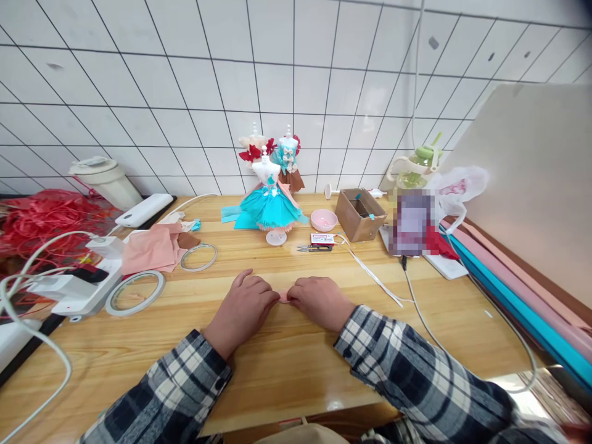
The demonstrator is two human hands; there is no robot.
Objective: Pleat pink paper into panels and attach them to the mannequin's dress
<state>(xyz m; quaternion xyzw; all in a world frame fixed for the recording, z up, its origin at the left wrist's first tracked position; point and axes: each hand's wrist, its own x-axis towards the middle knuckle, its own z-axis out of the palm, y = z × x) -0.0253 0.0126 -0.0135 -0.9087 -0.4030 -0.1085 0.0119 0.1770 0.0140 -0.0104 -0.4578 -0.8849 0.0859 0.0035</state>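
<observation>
Between my two hands, low over the wooden table, is a small pink piece [283,296], perhaps crepe paper; most of it is hidden by fingers. My left hand [245,306] pinches its left end, with the thumb and fingertips pressed together. From the other side my right hand [320,301] grips the right end, fingers curled in. Beyond the hands stands a miniature dress form [268,200] in a turquoise skirt. Thread snips [315,248] lie beside a small red-and-white box [322,238], just past my right hand.
Tape rolls [135,294] and pink crepe sheets [152,248] lie on the left, near a power strip [92,287] with cables. A pink bowl [324,220], a cardboard box [361,214] and white ribbon [370,271] sit right of centre. Coloured rolls [522,308] line the right edge.
</observation>
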